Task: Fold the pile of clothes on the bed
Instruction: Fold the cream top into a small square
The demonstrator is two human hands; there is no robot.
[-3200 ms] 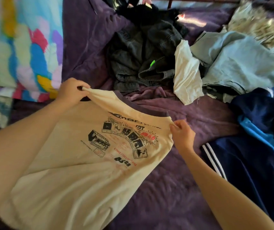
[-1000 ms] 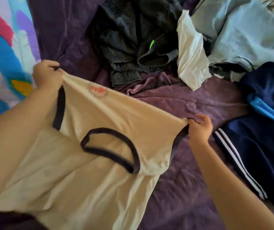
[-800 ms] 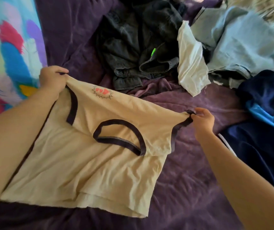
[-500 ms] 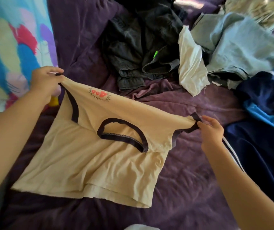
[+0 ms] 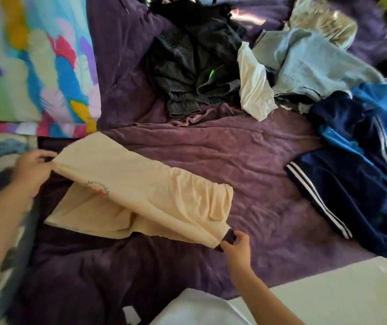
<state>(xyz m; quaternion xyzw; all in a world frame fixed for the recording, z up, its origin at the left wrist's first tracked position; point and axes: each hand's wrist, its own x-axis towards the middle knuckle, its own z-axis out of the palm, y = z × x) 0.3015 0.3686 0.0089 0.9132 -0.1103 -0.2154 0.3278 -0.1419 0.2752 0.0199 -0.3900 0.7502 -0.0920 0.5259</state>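
Note:
A cream T-shirt with dark trim (image 5: 145, 198) lies on the purple bedspread (image 5: 246, 160), its top part doubled back over the lower part. My left hand (image 5: 32, 167) pinches its left upper corner. My right hand (image 5: 237, 245) grips the dark-trimmed sleeve end at the lower right. Beyond lies the pile: dark grey denim clothes (image 5: 194, 66), a white cloth (image 5: 253, 85), a light blue garment (image 5: 312, 64), and a navy and blue tracksuit with white stripes (image 5: 361, 184) at right.
A bright multicoloured pillow (image 5: 30, 59) rests at the upper left. A fluffy beige item (image 5: 324, 22) sits at the back right. A pale floor or surface (image 5: 328, 296) shows past the bed's near edge, with a white cloth (image 5: 194, 310) at the bottom.
The shirt was flipped from print side to back, laid down, and its top edge has been brought toward me over the body. Both hands moved nearer and lower, still holding it.

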